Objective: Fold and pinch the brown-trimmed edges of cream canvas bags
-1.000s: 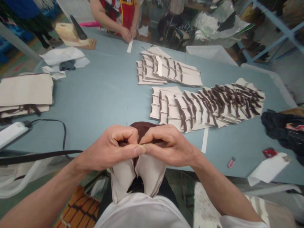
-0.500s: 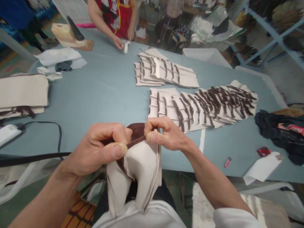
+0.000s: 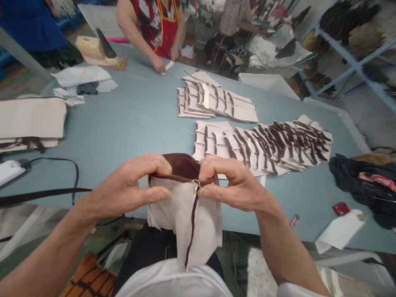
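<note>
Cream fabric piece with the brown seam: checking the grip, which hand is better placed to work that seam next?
Probably the right hand: its thumb lies beside the brown seam, while the left hand grips farther along the rim.

Blue-grey counter [image 3: 130, 123], seen from its near edge. Centre: two groups of overlapping cream cloth pieces with brown trim. The far group [image 3: 216, 99] lies just beyond the near group [image 3: 262, 144], with a narrow strip of counter between them. Left: a stack of folded cream cloth [image 3: 31, 119], and beyond it loose white scraps [image 3: 82, 76] with a dark cloth scrap [image 3: 87, 88]. Far left corner: a wooden board [image 3: 89, 46] bearing a black pointed block [image 3: 106, 43]. Near left: a white device [image 3: 9, 172] with a black cord [image 3: 74, 177]. Right: a heap of dark clothing [image 3: 355, 185], a red packet [image 3: 341, 208], a pink lighter [image 3: 295, 221] and a white sheet [image 3: 340, 231] at the edge.
</note>
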Available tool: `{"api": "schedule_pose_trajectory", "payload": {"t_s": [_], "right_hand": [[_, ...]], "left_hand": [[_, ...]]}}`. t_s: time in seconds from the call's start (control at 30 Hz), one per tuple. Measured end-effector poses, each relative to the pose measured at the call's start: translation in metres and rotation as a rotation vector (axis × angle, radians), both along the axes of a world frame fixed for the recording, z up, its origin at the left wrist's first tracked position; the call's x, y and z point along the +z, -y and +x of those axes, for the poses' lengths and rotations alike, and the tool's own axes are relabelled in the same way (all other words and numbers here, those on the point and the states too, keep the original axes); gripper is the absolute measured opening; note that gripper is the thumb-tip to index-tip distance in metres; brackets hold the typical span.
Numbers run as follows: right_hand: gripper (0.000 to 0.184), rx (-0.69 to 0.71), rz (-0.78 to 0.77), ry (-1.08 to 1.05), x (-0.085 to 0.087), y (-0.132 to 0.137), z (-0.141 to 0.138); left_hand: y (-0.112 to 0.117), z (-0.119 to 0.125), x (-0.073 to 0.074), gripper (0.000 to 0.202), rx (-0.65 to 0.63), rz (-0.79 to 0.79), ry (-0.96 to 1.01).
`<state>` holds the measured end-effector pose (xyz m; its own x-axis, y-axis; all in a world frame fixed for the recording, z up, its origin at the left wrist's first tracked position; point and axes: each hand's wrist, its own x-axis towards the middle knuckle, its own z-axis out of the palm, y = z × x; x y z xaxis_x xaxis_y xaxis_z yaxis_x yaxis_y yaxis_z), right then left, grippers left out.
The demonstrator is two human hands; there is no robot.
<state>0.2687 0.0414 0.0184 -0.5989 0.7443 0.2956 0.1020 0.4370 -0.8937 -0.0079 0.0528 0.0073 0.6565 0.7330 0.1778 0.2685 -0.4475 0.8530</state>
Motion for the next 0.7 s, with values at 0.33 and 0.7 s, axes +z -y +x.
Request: {"api": "schedule_pose_trajectory", "payload": {"t_s": [0.33, 0.7], "right_hand": [[0.022, 0.115, -0.055, 0.104, -0.006, -0.007, -0.007], [0.019, 0.032, -0.255, 0.129, -0.015, -0.003, -0.013]], "left_hand": [[0.000, 0.030, -0.002, 0.012, -0.106, -0.115, 0.155], [0.002, 0.031, -0.006, 0.010, -0.023, -0.181, 0.011]]}}
